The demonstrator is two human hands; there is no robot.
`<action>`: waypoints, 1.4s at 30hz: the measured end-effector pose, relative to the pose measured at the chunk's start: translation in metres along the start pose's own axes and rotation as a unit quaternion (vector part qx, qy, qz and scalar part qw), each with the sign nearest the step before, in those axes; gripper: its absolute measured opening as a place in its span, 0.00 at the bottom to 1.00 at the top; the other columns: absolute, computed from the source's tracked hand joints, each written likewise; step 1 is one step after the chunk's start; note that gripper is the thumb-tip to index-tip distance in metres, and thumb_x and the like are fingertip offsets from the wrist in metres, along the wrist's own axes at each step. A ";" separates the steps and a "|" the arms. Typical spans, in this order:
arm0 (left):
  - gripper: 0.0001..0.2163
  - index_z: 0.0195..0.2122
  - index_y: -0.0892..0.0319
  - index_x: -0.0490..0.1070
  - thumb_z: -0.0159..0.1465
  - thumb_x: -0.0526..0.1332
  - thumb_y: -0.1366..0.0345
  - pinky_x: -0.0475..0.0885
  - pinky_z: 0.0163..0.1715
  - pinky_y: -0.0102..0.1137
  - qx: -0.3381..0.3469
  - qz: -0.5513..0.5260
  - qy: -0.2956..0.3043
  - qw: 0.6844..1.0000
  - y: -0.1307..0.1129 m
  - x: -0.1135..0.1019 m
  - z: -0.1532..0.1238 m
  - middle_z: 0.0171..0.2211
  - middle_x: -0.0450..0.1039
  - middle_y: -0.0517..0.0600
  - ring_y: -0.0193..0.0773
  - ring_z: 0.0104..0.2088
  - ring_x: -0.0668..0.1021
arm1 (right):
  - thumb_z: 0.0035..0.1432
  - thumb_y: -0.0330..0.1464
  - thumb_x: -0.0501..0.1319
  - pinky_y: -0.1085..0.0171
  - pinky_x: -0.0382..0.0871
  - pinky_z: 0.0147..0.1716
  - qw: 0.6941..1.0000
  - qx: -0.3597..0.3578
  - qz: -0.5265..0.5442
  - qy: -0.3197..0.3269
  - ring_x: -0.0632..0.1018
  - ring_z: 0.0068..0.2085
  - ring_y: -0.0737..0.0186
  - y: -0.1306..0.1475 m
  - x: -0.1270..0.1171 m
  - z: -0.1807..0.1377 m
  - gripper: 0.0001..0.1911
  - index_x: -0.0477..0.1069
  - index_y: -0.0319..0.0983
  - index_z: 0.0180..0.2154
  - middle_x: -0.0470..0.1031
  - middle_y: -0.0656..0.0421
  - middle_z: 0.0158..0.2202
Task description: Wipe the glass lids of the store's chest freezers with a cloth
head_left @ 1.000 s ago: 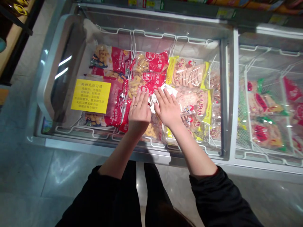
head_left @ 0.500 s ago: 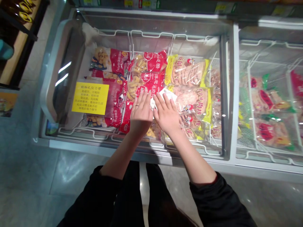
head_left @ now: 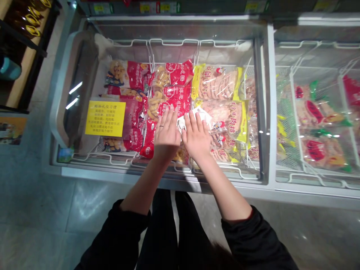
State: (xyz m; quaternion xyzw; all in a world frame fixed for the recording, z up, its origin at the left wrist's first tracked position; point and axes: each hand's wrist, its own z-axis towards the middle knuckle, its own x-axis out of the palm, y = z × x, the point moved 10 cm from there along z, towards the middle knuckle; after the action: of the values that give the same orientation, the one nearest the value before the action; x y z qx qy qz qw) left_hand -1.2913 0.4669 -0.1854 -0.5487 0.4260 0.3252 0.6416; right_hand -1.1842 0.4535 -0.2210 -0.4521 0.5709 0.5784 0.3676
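My left hand lies flat on the glass lid of a chest freezer, fingers stretched forward, a ring on one finger. Beside it my right hand is also flat, its fingers slightly spread over a crumpled white tissue. The tissue shows between the hands and past the right fingers; how far it reaches beneath the palms is hidden. Below the glass, a red food bag is near my left hand. A clear and yellow bag of meat is seen to the right of my right hand.
A yellow printed sign is at the lid's left side, near the curved grey handle. A metal divider separates the right freezer section. Price tags line the back. A wooden shelf with bottles stands at far left.
The view has shifted slightly, with the freezer's right part appearing further left. Both hands stay flat on the lid, and the tissue shows a little more to the right of my right fingers.
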 end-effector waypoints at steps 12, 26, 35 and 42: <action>0.33 0.77 0.64 0.60 0.69 0.52 0.78 0.59 0.78 0.51 0.077 0.001 -0.011 0.997 -0.003 -0.006 -0.001 0.74 0.65 0.60 0.49 0.77 0.64 | 0.77 0.40 0.44 0.41 0.51 0.78 0.998 0.053 -0.016 -0.007 0.53 0.81 0.48 -0.054 -0.014 -0.001 0.36 0.50 0.37 0.80 0.51 0.55 0.81; 0.35 0.78 0.61 0.58 0.68 0.52 0.78 0.58 0.79 0.52 0.086 -0.056 -0.019 0.995 0.006 -0.011 0.026 0.75 0.64 0.60 0.51 0.77 0.64 | 0.78 0.44 0.44 0.40 0.50 0.78 0.999 0.021 -0.033 0.009 0.54 0.81 0.49 -0.081 -0.019 0.039 0.36 0.47 0.41 0.81 0.53 0.57 0.81; 0.33 0.76 0.67 0.62 0.68 0.52 0.79 0.61 0.77 0.51 0.107 -0.044 0.030 0.993 -0.008 0.009 0.023 0.75 0.64 0.62 0.52 0.77 0.64 | 0.78 0.40 0.44 0.39 0.55 0.77 0.996 0.061 -0.059 -0.021 0.55 0.80 0.46 -0.052 -0.013 -0.028 0.36 0.43 0.40 0.81 0.53 0.55 0.81; 0.35 0.77 0.67 0.60 0.67 0.52 0.79 0.59 0.78 0.54 0.124 -0.056 0.026 0.990 -0.031 0.021 0.023 0.75 0.64 0.63 0.53 0.77 0.64 | 0.78 0.40 0.44 0.44 0.51 0.79 0.999 0.008 -0.045 -0.003 0.55 0.80 0.52 -0.081 -0.021 0.010 0.35 0.45 0.43 0.81 0.52 0.59 0.81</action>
State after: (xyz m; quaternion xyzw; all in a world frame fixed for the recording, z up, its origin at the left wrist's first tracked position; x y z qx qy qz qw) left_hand -1.2507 0.4823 -0.1906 -0.4963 0.4482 0.2193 0.7104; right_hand -1.1021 0.4712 -0.2282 -0.4724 0.5536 0.5582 0.3984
